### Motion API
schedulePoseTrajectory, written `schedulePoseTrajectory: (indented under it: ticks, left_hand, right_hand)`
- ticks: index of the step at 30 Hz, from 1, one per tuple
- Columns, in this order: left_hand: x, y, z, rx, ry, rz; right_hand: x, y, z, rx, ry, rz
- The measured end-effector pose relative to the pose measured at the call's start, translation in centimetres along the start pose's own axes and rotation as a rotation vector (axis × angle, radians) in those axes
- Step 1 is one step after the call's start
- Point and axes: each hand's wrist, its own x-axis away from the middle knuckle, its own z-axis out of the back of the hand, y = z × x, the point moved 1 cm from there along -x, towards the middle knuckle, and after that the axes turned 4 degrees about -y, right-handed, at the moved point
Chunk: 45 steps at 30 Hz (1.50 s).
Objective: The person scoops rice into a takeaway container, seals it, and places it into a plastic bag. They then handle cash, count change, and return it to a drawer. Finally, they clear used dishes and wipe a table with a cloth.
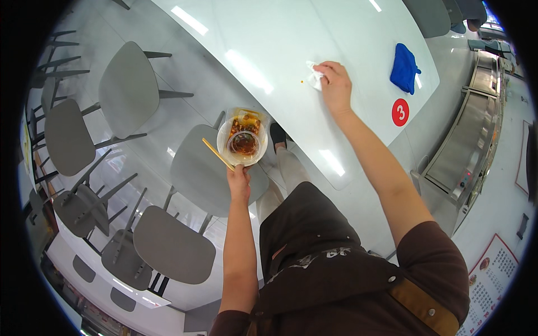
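Note:
My left hand (239,182) is closed on the near edge of a white round bowl (221,145) and on a pair of wooden chopsticks (215,152) that stick out to the left. On the bowl rest a clear plastic tray (246,122) with food remains in brown sauce and a round clear plastic cup (243,144) with dark leftovers. Beyond the table's edge, my right hand (336,84) presses a crumpled white tissue (314,77) onto the glossy white table (290,38). A small orange food spot (301,81) lies just left of the tissue.
A folded blue cloth (403,69) lies on the table near its right end, by a red round number sticker (400,112). Grey chairs (130,90) stand on the left, one (201,172) beneath the held bowl. A stainless steel counter (458,143) runs along the right.

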Motion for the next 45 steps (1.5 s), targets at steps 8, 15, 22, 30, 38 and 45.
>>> schedulePoseTrajectory:
  ticks: [8, 15, 22, 30, 38, 45]
  left_hand:
    - [-0.9, 0.5, -2.3, 0.003, 0.003, 0.009]
    - [-1.3, 0.1, -3.3, 0.019, -0.021, -0.022]
    - [-1.0, -0.4, -1.8, -0.009, -0.009, 0.002]
    - [0.9, -0.2, -0.2, -0.003, -0.036, -0.033]
    - [1.5, 0.2, 0.7, -0.100, -0.020, -0.005]
    - [1.4, 1.4, -0.8, -0.197, -0.009, 0.048]
  right_hand:
    - [2.1, -3.8, -0.8, 0.010, -0.087, 0.177]
    - [5.9, -5.9, -0.7, -0.002, -0.139, 0.249]
    - [9.2, -9.8, -1.5, -0.213, -0.267, 0.221]
    - [8.9, -13.2, -3.6, -0.119, -0.424, 0.333]
    - [3.0, 7.8, 9.7, 0.450, 0.201, -0.058]
    - [-1.8, 18.6, 10.0, 0.643, 0.246, -0.405]
